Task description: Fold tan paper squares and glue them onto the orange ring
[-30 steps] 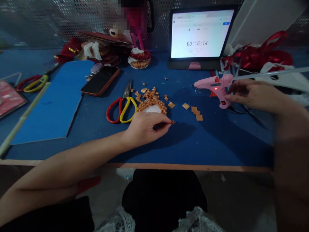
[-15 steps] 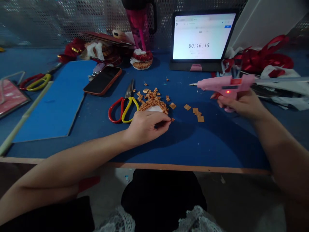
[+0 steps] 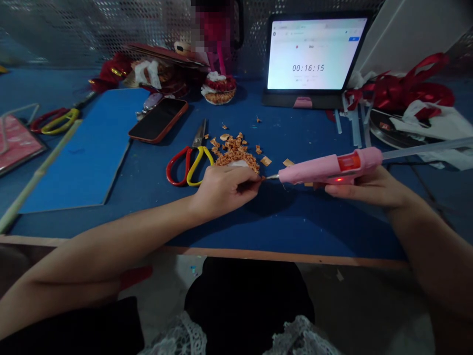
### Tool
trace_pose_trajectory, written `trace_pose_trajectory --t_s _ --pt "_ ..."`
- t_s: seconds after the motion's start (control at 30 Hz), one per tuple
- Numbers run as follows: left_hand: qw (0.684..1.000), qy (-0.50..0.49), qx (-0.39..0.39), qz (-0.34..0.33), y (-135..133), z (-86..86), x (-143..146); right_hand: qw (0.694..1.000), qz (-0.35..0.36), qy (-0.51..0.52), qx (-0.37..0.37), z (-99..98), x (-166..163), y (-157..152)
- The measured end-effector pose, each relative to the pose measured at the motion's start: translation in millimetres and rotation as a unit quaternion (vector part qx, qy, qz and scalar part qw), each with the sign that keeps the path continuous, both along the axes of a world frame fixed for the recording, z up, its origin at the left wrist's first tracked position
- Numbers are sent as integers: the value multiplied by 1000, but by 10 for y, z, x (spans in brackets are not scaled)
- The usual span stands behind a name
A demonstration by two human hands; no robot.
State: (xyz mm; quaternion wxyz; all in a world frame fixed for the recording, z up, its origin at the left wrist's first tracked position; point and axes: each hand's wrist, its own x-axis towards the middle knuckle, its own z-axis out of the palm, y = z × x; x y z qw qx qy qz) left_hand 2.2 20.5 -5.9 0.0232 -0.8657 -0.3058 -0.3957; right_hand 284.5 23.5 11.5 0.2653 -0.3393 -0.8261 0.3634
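Note:
A pink glue gun (image 3: 318,166), its light glowing red, is gripped in my right hand (image 3: 373,190). Its metal nozzle meets a tiny orange-brown ribbon piece (image 3: 263,178) pinched between the fingertips of my left hand (image 3: 229,190). Just beyond that hand lies a round white piece ringed with crinkled orange-brown bits (image 3: 240,159), partly covered by the hand. Loose folded bits (image 3: 236,143) are heaped behind it. Flat ribbon squares (image 3: 266,161) lie to its right, some hidden under the glue gun.
Scissors with red and yellow handles (image 3: 190,165) lie left of the heap. Farther left are a phone (image 3: 158,121) and a blue board (image 3: 84,153). A tablet showing a timer (image 3: 318,54) stands at the back, with red ribbon (image 3: 410,88) and glue sticks (image 3: 355,129) to its right.
My right hand has brought the glue gun left and down, so its nozzle now reaches the ribbon piece. My left hand has stayed nearly in place, still pinching it.

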Motion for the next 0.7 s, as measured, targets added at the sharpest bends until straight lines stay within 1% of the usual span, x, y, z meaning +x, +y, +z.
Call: trace_pose_trajectory --t_s 0.13,0.3,0.4,0.53,0.7 --pt "1000 0 6 -6 -1 2 1 1000 -12 -7 -5 23 -20 -19" --pt "1000 4 12 -3 -10 0 -5 998 -46 0 -47 14 -3 -47" --pt "1000 2 11 1 -16 -1 -5 998 -35 4 -49 -3 14 -42" --pt "1000 1 13 -2 -19 -2 -4 999 -17 12 -31 -27 20 -28" --pt "1000 -2 15 -5 -21 -3 -9 1000 -1 21 -24 -14 1 -37"
